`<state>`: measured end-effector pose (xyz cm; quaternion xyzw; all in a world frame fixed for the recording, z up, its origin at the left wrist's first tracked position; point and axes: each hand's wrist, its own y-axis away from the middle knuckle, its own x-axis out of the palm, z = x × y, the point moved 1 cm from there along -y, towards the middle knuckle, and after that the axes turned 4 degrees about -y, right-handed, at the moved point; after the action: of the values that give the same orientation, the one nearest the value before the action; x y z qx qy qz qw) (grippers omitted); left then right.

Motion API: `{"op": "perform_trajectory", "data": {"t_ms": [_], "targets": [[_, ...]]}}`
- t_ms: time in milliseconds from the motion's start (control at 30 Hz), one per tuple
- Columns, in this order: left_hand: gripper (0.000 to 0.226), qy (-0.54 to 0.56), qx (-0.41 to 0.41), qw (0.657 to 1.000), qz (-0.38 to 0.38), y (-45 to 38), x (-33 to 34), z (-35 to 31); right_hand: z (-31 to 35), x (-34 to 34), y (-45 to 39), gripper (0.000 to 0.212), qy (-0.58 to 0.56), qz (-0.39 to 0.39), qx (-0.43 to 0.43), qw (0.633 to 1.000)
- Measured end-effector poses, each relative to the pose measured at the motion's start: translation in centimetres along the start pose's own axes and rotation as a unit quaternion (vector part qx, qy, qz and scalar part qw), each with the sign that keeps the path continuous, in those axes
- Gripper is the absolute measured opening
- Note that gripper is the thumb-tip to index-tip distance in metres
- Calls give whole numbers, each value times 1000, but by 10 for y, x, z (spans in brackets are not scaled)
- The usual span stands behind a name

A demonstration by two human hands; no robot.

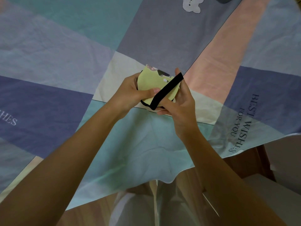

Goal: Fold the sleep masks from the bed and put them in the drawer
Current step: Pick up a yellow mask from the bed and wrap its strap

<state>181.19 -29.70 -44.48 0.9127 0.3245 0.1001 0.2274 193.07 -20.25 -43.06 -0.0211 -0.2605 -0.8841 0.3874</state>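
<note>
A pale yellow sleep mask (pixel 150 82) with a small print along its top edge is held above the bed, doubled over on itself. My left hand (pixel 132 93) grips its left side, thumb laid across the front. My right hand (pixel 179 103) holds the right side, and the mask's black elastic strap (pixel 167 91) runs diagonally across the front, stretched over my right fingers. The mask's back is hidden. No drawer is in view.
The bed is covered by a patchwork sheet (pixel 65 62) in teal, blue, grey and pink blocks, with printed words at the right and a cartoon bear (pixel 191 4) at the top. The bed's near edge hangs over a wooden floor (pixel 91 214). A white surface (pixel 276 186) stands at lower right.
</note>
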Motion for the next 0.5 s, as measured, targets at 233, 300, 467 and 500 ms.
{"op": "perform_trajectory", "data": {"t_ms": [233,300,467,500], "targets": [[35,-73,-9,994,83,6,0,-7,2,-7,-7,45,39,20,72,996],[31,-50,-30,996,74,8,2,-9,1,-10,-11,40,51,21,102,993],[26,-34,-11,995,91,12,8,-16,5,-8,-15,16,104,58,106,987],[32,-30,-4,995,98,12,9,-17,4,-8,-15,17,115,70,101,986]]}}
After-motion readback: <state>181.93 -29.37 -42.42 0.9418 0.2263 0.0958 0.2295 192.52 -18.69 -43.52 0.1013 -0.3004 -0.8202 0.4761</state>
